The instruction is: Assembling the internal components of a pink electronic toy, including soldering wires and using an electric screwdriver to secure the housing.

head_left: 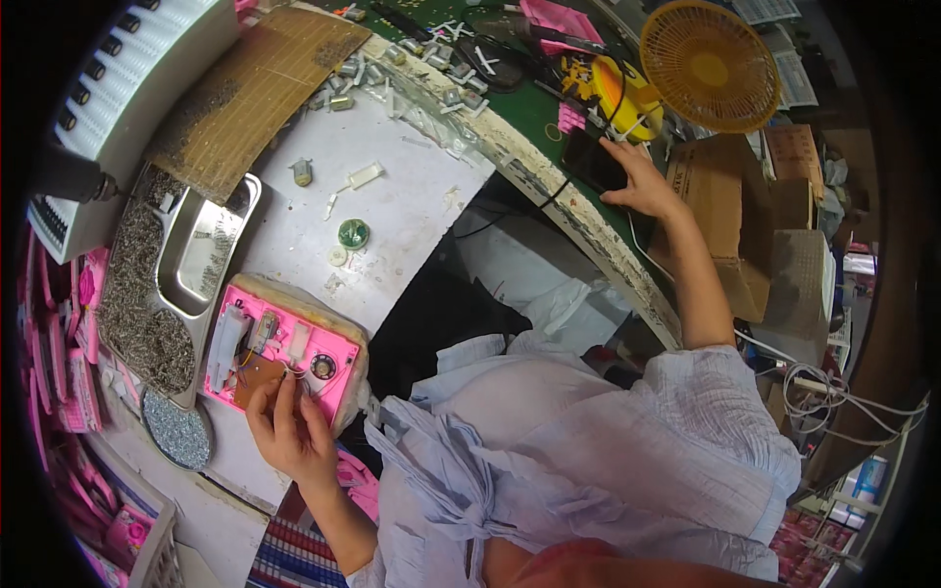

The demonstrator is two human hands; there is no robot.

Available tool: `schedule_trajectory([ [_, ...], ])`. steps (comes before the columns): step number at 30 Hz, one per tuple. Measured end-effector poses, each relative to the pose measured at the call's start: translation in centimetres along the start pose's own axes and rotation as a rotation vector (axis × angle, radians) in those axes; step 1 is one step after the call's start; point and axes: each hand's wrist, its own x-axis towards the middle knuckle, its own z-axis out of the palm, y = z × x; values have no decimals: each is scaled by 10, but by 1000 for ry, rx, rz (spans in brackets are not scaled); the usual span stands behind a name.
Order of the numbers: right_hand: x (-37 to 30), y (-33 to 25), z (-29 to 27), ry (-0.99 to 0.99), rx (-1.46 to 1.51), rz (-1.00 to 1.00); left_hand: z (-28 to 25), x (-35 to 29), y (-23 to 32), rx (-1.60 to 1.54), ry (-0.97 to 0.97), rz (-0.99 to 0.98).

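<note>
Head view. Left hand point(292, 431) is at the near edge of the pink case point(279, 345), fingers half curled, tips over the brown board point(257, 380) and the thin wires. Whether a wire is pinched: cannot tell.

The pink case lies open-side up on the tabletop point(402, 211), on a padded base, ahead of the left palm. Its longer side seems to run upper left to lower right, aslant to the fingers; lens bend makes this uncertain. The round speaker point(322, 367) sits right of the fingertips, the motor point(263, 330) beyond them.

Left hand is much the nearer. Right hand point(639, 184) is well apart, reaching over the green surface, fingers spread and not closed, tips at the edge of a dark flat slab point(586, 160); contact likely.

Metal tray point(201, 245) stands just beyond the pink case.
</note>
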Motion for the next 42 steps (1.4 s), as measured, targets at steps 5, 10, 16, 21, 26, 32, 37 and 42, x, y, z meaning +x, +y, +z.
schedule_trajectory([
  [5,-31,-15,-59,376,-232,-131,-2,-1,-1,18,-18,16],
  [10,-74,-144,-101,559,558,-156,-4,-7,-11,31,-30,-10],
  [16,-20,-270,68,269,590,-919,-2,-10,-13,31,14,13],
  [21,-13,-336,123,171,736,-1215,-8,-16,-6,40,128,56],
  [26,12,-326,116,162,694,-1166,-13,-16,3,116,103,43],
  [32,14,-320,112,165,664,-1111,-16,-18,2,163,118,16],
  [37,13,-310,105,182,686,-1103,-21,-21,6,173,123,-59],
  [42,12,-292,103,187,633,-1072,-21,-26,1,179,129,-66],
])
